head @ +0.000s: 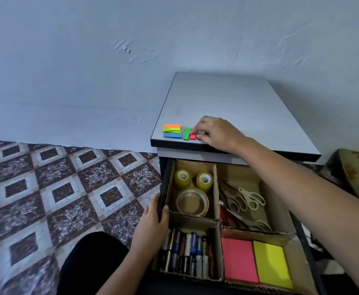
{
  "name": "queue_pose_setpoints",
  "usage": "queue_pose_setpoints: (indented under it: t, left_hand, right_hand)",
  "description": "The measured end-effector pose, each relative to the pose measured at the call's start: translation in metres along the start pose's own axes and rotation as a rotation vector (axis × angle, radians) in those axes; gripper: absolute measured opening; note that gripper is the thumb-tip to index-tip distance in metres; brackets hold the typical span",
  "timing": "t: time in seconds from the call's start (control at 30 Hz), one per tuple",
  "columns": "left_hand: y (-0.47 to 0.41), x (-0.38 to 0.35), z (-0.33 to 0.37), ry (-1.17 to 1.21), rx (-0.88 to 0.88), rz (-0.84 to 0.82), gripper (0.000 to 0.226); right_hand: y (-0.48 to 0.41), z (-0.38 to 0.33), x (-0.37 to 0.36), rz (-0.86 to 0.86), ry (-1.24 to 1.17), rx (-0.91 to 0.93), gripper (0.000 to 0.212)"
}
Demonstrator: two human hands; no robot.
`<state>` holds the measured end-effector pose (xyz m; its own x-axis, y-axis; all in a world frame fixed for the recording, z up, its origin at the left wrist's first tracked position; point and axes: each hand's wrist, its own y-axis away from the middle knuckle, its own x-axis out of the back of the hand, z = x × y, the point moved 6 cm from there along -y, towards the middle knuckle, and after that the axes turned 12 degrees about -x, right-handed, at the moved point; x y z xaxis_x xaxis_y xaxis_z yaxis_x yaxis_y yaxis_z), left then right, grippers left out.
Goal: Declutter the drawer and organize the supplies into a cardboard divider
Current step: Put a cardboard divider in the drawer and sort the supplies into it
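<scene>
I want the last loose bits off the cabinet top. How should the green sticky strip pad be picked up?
Pinch the green pad across its two long edges, coming from above. It lies flat and narrow, pointing away from the front edge. The stacked strips leave a small gap on one side; the pink pad under the right hand crowds the other.

Dim, bluish light; wide-angle bending and softness at edges

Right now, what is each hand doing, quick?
Left hand: closed around the black side edge of the open drawer.
Right hand: fingertips pinching the small pink sticky flag strip on the grey cabinet top.
</scene>
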<state>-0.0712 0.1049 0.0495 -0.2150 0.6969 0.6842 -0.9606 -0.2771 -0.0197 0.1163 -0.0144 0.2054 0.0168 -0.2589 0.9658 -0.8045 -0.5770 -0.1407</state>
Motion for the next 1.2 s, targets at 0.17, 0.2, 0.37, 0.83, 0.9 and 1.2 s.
queue_pose_setpoints:
  t: [0.17,0.2,0.37,0.83,0.9,1.2]
  left_hand:
    - [-0.002,-0.002,-0.007,-0.010,0.010,0.014,0.050]
    - [-0.002,-0.002,-0.007,-0.003,0.011,0.015,0.050]
    - [-0.004,-0.004,-0.009,0.011,0.010,0.007,0.050]
    - [-0.004,-0.005,-0.009,0.013,0.025,0.003,0.050]
    - [-0.003,-0.005,-0.009,0.020,0.027,0.001,0.050]
    - [-0.002,0.001,-0.001,0.044,0.010,0.020,0.049]
  right_hand:
    - [-0.005,-0.001,0.002,-0.001,0.041,0.052,0.025]
    - [-0.005,-0.001,0.003,0.008,0.064,0.069,0.025]
    - [-0.004,-0.001,0.002,0.007,0.081,0.109,0.023]
    - [0.015,-0.006,-0.006,0.091,0.104,0.118,0.031]
    - [0.019,-0.007,-0.008,0.101,0.130,0.118,0.034]
    - [0.038,-0.014,-0.012,0.378,0.213,0.147,0.017]
